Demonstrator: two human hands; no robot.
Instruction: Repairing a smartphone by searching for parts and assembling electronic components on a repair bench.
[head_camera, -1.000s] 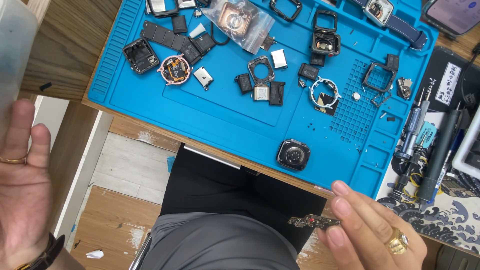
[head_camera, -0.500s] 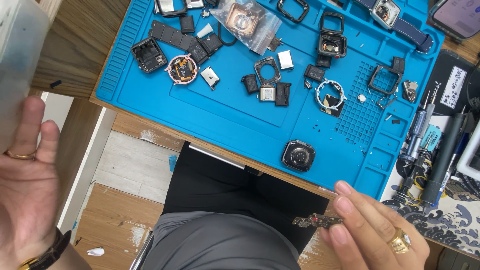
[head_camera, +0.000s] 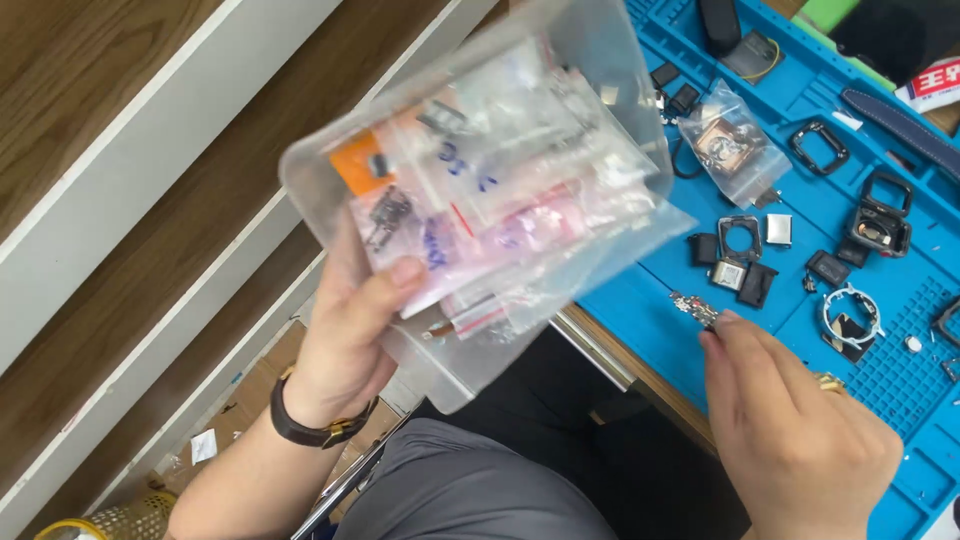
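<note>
A blue work mat (head_camera: 640, 300) covered the bench at right. Your left hand (head_camera: 345, 340) gripped a clear plastic tub (head_camera: 480, 190) of slippery, light parts bags at centre frame; support its base. Your right hand (head_camera: 790, 420) pinched a small, fragile metal part (head_camera: 693, 308).

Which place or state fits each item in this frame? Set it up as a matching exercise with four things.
Things:
1. clear plastic tub
2. small metal part
3. wristwatch
4. small zip bag

Places or states:
A. lying on the blue mat
B. held up in the left hand, full of bagged parts
C. pinched in the right hand
D. worn on the left wrist

Pairs: 1-B, 2-C, 3-D, 4-A
</note>
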